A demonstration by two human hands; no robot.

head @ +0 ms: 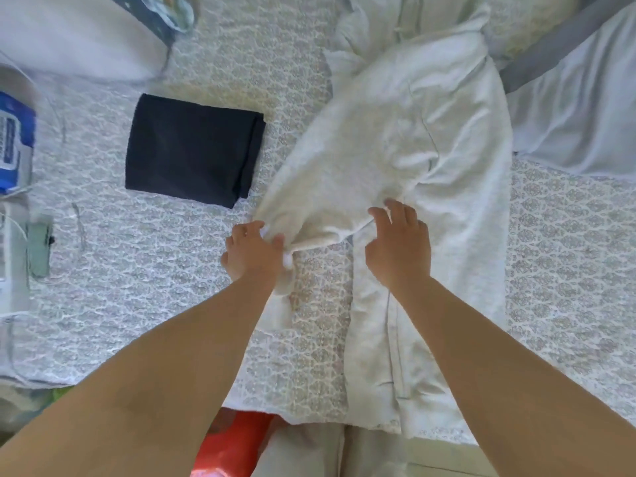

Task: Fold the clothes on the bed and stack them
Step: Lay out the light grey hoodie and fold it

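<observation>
A white pair of trousers (406,139) lies spread on the patterned bedspread (155,270), one leg running toward the bed's near edge and the other pulled across to the left. My left hand (253,251) grips the hem of that lifted leg. My right hand (399,242) hovers over the fabric with its fingers spread and relaxed, fingertips touching the cloth near the crotch. A folded black garment (192,149) lies flat to the left of the trousers.
A pillow (79,36) and a blue-and-white box (13,139) sit at the far left. A pale blue sheet with a grey band (578,98) lies at the right. Something red (234,442) shows below the bed's near edge.
</observation>
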